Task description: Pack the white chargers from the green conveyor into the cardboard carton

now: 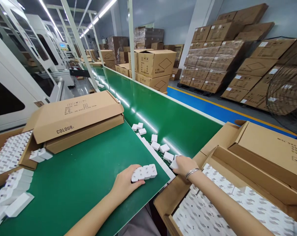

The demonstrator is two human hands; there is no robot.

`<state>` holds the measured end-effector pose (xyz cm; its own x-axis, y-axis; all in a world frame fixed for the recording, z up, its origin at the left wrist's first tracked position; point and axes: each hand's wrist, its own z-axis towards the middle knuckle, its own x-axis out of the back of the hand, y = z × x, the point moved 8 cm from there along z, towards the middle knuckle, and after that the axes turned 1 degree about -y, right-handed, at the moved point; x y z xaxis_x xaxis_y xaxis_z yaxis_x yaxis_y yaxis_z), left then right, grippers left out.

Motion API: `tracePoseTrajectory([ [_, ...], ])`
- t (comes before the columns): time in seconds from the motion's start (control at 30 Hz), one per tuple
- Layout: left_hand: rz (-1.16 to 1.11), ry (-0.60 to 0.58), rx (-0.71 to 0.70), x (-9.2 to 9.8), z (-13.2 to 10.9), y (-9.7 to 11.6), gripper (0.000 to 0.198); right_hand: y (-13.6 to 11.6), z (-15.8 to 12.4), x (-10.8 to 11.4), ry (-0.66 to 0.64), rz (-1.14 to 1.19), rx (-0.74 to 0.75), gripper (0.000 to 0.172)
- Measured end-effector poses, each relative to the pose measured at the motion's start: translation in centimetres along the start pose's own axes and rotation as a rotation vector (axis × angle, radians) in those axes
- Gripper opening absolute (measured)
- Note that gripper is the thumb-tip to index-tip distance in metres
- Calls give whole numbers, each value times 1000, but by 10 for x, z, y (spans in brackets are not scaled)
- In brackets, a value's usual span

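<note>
On the green table (pixel 89 177), my left hand (pixel 126 179) is closed around one end of a short row of white plug adapters (pixel 146 172), their pins facing up. My right hand (pixel 185 165), with a silver bangle at its wrist, reaches over the table's edge strip to the conveyor belt (pixel 160 114). Its fingers grip a white plug adapter (pixel 174 164), partly hidden by the hand. Several loose plug adapters (pixel 164 148) lie along the near edge of the belt, just beyond my right hand.
An open carton (pixel 163 200) of packed white adapters lies under my right forearm. On the left are a closed carton (pixel 81 114), an open carton (pixel 27 157) of adapters and loose adapters (pixel 20 205). Stacked boxes (pixel 155 64) stand past the belt; white machines (pixel 12 72) line the left.
</note>
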<state>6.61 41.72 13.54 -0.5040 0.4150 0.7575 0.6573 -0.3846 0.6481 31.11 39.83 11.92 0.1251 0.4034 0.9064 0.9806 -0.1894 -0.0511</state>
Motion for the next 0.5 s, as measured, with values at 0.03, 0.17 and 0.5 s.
tracePoseTrajectory([
  [0.03, -2, -7, 8, 0, 0, 0, 43, 1, -2, 6, 13, 41, 31, 21],
  [0.17, -10, -25, 17, -2, 0, -1, 43, -18, -13, 26, 81, 260, 274, 22],
  [0.5, -78, 31, -5, 3, -2, 3, 49, -84, -47, 25, 271, 328, 650, 67],
])
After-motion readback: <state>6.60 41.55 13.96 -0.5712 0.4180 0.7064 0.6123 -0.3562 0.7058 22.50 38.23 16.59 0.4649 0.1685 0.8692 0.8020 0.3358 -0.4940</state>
